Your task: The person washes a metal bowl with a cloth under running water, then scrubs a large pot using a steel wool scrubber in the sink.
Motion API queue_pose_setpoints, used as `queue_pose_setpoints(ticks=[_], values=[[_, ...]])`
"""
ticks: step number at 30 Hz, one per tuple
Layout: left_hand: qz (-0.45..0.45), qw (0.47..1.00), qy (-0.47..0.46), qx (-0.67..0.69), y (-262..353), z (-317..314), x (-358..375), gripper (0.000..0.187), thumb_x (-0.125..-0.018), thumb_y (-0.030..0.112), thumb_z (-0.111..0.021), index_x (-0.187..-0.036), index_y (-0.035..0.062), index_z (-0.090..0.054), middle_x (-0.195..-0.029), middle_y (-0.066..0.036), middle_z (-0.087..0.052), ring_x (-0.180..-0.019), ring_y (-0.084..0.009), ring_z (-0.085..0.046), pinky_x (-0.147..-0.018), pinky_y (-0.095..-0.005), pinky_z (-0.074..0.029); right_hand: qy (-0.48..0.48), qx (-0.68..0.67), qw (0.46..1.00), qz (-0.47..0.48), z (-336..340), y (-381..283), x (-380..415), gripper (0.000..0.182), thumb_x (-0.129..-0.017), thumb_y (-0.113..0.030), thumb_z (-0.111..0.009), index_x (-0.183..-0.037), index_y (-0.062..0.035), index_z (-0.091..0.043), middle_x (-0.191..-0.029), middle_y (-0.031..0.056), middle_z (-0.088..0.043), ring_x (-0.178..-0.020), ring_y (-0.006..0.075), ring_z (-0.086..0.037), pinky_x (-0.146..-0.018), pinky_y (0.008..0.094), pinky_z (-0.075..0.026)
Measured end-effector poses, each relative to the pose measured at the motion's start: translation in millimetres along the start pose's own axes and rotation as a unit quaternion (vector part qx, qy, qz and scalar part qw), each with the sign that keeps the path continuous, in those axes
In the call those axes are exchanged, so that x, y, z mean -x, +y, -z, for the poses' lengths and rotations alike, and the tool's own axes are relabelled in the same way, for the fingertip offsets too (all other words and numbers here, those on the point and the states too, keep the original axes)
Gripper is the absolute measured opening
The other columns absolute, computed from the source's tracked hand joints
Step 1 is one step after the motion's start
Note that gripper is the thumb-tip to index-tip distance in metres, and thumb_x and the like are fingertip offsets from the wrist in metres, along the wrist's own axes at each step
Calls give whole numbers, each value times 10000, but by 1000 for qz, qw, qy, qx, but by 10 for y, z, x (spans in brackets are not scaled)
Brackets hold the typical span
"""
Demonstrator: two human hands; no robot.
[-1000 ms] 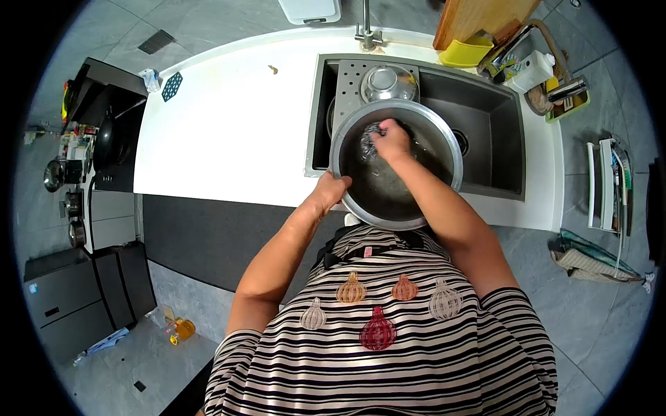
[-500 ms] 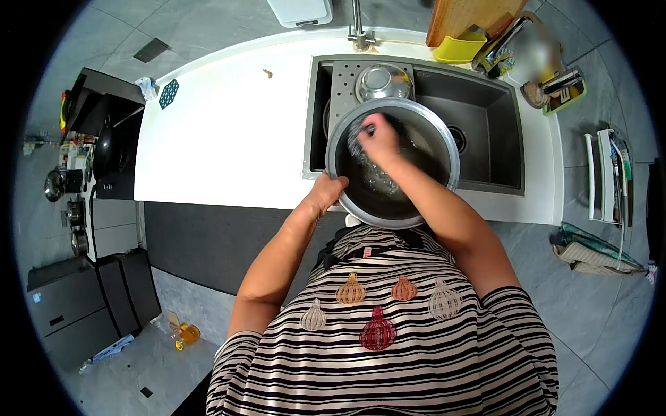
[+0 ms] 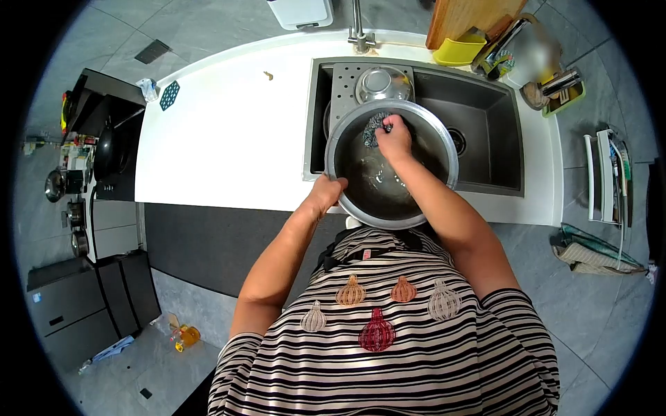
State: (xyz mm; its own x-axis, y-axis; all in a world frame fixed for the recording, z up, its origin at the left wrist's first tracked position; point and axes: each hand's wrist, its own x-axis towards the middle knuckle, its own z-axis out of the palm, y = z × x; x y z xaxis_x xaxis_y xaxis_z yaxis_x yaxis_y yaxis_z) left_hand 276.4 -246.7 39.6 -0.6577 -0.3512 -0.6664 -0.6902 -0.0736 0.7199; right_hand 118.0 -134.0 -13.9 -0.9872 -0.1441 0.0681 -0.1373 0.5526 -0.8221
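Note:
A large round metal pot (image 3: 449,139) is held over the sink's front edge, its inside wet and shiny. My left hand (image 3: 326,193) grips the rim at the lower left, thumb over the edge. Inside the pot, near the far wall, my right hand (image 3: 395,139) is closed on a grey scouring pad (image 3: 375,130), which bulges out to the left of the fingers. Behind the pot, a shiny metal bowl (image 3: 378,82) sits upside down on the perforated tray (image 3: 343,89) over the sink.
The dark sink basin (image 3: 479,157) lies to the right, the tap (image 3: 360,38) behind. A yellow container (image 3: 459,50), a wooden board (image 3: 458,19) and utensils stand at the back right. The white counter (image 3: 222,139) extends left towards a black stove (image 3: 125,166).
My right hand has moved slightly right within the pot, and the scouring pad has moved with it. My left hand remains on the rim.

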Motion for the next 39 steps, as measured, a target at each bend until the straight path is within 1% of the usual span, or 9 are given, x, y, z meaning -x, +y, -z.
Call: queue_pose_setpoints(ticks=[2, 6, 8, 13, 18, 21, 26, 34, 39], values=[[26, 1000, -4, -17, -23, 12, -6, 370, -736, 149, -570, -982, -126, -556, -850, -152, -603, -714, -216, -578, -578, -329, -473, -57, -26, 996, -69, 3, 49, 62, 240, -689, -130, -654, -895, -79, -540, -842, 140, -611, -819, 310, -598, -734, 384, -467], [-14, 999, -23, -27, -58, 14, -35, 385, -741, 159, -561, -1018, -109, -555, -826, -162, -613, -667, -218, -587, -551, -324, -478, -296, 24, 947, 124, 56, -311, 366, 219, -688, -136, -657, -878, -112, -549, -856, 141, -613, -874, 317, -596, -769, 389, -467], [-6, 999, -21, -38, -36, 35, -19, 366, -746, 161, -549, -1022, -79, -575, -777, -149, -620, -618, -204, -587, -510, -311, -471, -229, -30, 966, 112, -63, -263, 259, 220, -685, -114, -666, -871, -90, -552, -851, 135, -619, -857, 311, -602, -757, 377, -471], [-6, 1000, -14, 2, -53, -9, 2, 372, -758, 154, -535, -1040, -88, -563, -831, -168, -628, -645, -214, -606, -518, -315, -483, -69, -174, 952, -241, 38, 96, -52, 271, -713, -118, -679, -952, -69, -561, -860, 123, -617, -797, 232, -604, -736, 360, -477], [-1, 1000, 5, 3, -54, -29, 13, 401, -753, 154, -541, -1066, -97, -550, -886, -180, -630, -729, -243, -618, -598, -333, -495, -308, 239, 912, 126, 399, -162, 519, 435, -698, -342, -701, -1013, -80, -556, -1016, 140, -597, -979, 298, -568, -856, 383, -441], [7, 1000, 1, -3, -61, -28, -18, 411, -750, 152, -542, -1083, -89, -547, -904, -177, -630, -763, -253, -617, -644, -337, -493, -421, 247, 868, 93, 235, -51, 446, 449, -696, -284, -688, -1074, -99, -531, -1026, 152, -601, -1020, 309, -558, -890, 378, -428], [-70, 996, 28, -37, -186, -34, -102, 433, -744, 178, -565, -1032, -144, -544, -896, -167, -613, -745, -239, -586, -684, -334, -473, -328, 29, 940, 93, 55, -65, 347, 410, -702, -226, -689, -1053, -63, -554, -1001, 164, -616, -951, 307, -590, -835, 362, -457], [-7, 1000, -9, -13, 74, 36, 140, 368, -747, 174, -565, -960, -125, -570, -814, -158, -615, -711, -230, -599, -600, -337, -491, -45, -367, 846, -385, 10, -119, 11, 228, -762, -147, -685, -968, -83, -610, -912, 22, -634, -770, 147, -587, -700, 356, -451], [-6, 1000, -15, -15, 19, 7, 27, 337, -754, 171, -565, -940, -110, -573, -760, -134, -615, -595, -205, -586, -480, -317, -475, -192, -158, 963, -103, -427, 169, 282, 356, -726, -178, -699, -1038, -29, -609, -967, 128, -652, -895, 229, -620, -798, 335, -460]])
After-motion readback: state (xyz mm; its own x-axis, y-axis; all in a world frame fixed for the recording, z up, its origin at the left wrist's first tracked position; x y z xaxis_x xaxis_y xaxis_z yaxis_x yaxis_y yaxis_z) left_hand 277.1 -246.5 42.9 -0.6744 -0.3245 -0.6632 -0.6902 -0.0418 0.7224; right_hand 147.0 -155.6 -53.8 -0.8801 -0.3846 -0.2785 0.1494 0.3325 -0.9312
